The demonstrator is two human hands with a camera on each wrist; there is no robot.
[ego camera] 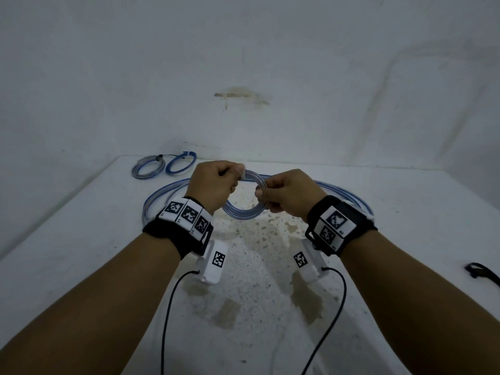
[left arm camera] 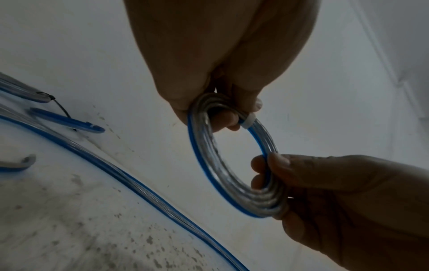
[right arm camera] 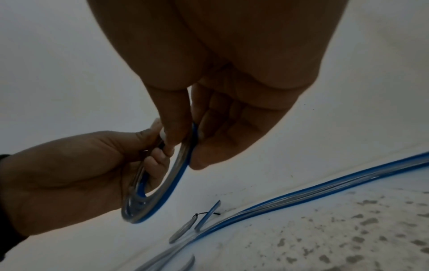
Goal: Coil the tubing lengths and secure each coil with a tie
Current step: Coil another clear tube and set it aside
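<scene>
A small coil of clear tubing with a blue stripe (ego camera: 244,211) is held above the table between both hands. My left hand (ego camera: 235,175) pinches its upper left part, where a white tube end (left arm camera: 248,122) shows beside the fingertips (left arm camera: 224,119). My right hand (ego camera: 262,194) pinches the coil's right side, thumb in front, fingers through the ring (left arm camera: 260,163). In the right wrist view the coil (right arm camera: 162,185) hangs between my right hand (right arm camera: 185,144) and my left hand (right arm camera: 153,157). No tie shows on this coil.
Loose tubing (ego camera: 159,193) lies in a wide loop on the white stained table (ego camera: 81,253). Two small coils (ego camera: 148,167) (ego camera: 180,163) sit at the back left; a black tie (left arm camera: 58,104) shows on one. Black ties (ego camera: 481,273) lie at the right edge. A wall stands close behind.
</scene>
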